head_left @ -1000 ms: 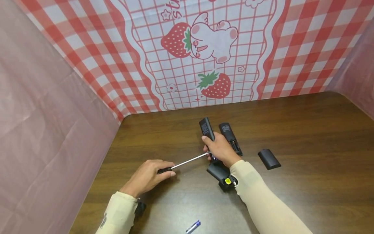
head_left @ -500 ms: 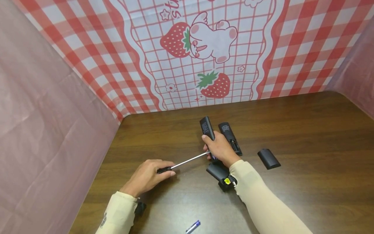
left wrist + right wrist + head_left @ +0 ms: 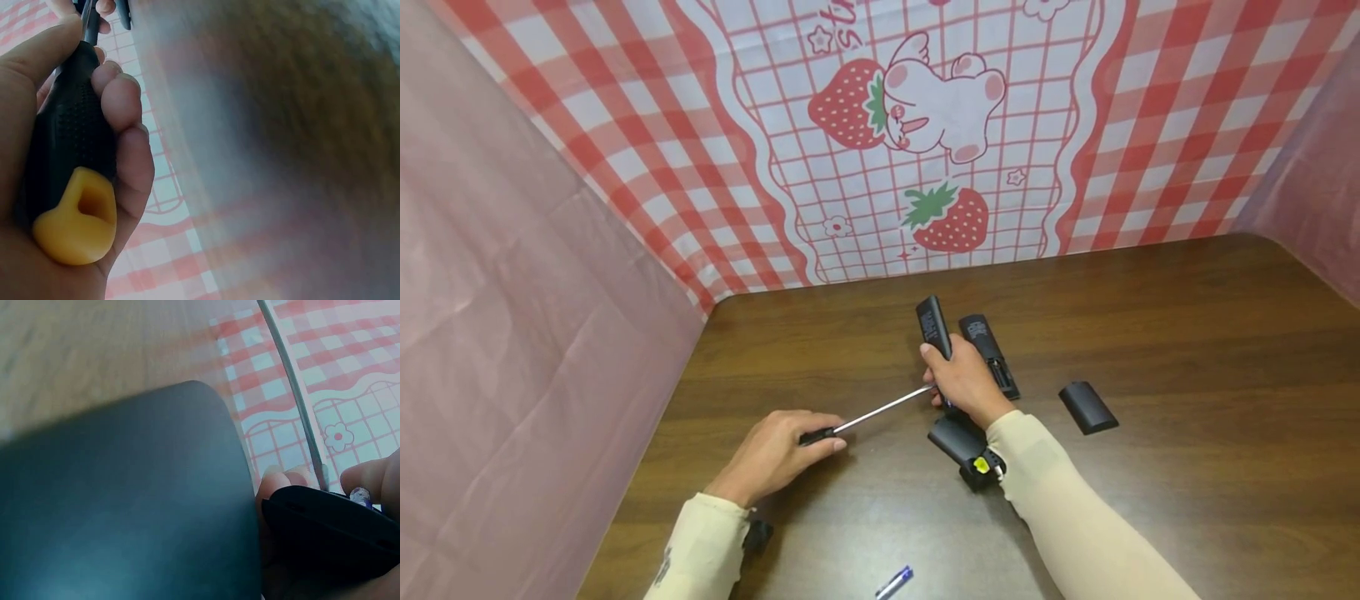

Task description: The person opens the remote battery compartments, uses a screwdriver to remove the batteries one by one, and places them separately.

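Note:
My left hand [image 3: 778, 454] grips the black handle of a screwdriver [image 3: 850, 421], whose yellow butt end [image 3: 78, 225] shows in the left wrist view. The steel shaft [image 3: 294, 394] runs right to a black remote control [image 3: 934, 327] that my right hand [image 3: 964, 383] holds at its near end on the brown table [image 3: 1187, 350]. The shaft's tip meets the remote under my right fingers [image 3: 369, 481]. A second black remote [image 3: 990, 354] with its battery bay uncovered lies just right of the held one.
A black battery cover [image 3: 1087, 407] lies on the table to the right. Another black cover [image 3: 951, 437] sits under my right wrist. A blue battery [image 3: 893, 582] lies near the front edge. Pink sheeting and a red checked strawberry cloth [image 3: 925, 133] wall the table.

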`<state>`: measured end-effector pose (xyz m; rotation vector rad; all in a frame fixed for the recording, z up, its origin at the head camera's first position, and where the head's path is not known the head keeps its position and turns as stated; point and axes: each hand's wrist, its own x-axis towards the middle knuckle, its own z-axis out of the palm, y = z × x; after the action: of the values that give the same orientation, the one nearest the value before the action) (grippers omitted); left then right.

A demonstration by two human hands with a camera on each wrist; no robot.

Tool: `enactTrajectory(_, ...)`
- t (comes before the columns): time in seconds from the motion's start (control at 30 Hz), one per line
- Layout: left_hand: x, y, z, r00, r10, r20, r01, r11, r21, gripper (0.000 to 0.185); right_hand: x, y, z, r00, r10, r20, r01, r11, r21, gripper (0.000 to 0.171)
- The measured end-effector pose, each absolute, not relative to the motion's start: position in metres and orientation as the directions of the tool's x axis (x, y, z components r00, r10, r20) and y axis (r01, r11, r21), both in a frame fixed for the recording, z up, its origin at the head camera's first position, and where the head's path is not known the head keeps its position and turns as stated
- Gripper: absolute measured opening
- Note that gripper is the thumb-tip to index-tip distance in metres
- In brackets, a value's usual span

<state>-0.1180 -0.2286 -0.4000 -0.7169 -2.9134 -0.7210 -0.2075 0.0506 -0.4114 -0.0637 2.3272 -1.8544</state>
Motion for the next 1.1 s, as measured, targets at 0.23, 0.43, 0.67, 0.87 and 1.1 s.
enactTrajectory(0.23,-0.1174,-0.2291,-0.4008,-0.890,0.429,0.152,0.452,0.790,0.414,0.032,-0.2070,0.0504,-0.4120,-0.990,-0.115,-0.083,0.056,0.225,-0.973,0.027)
enactTrajectory(0.43,-0.1166,-0.2279,-0.4004,-0.891,0.428,0.152,0.451,0.793,0.409,0.032,-0.2074,0.0496,-0.4115,-0.992,-0.093,-0.086,0.062,0.241,-0.968,0.028)
enactTrajectory(0.67,-0.1163,-0.2256,-0.3992,-0.900,0.416,0.133,0.431,0.801,0.416,0.030,-0.2077,0.0486,-0.4105,-0.991,-0.086,-0.099,0.077,0.236,-0.969,0.033)
enactTrajectory(0.87,-0.1165,-0.2248,-0.3996,-0.896,0.420,0.146,0.441,0.797,0.412,0.029,-0.2082,0.0496,-0.4100,-0.992,-0.080,-0.094,0.067,0.287,-0.956,0.036)
enactTrajectory(1.1,-0.1169,-0.2244,-0.3995,-0.904,0.411,0.119,0.422,0.809,0.408,0.029,-0.2079,0.0489,-0.4109,-0.989,-0.090,-0.117,0.093,0.235,-0.967,0.035)
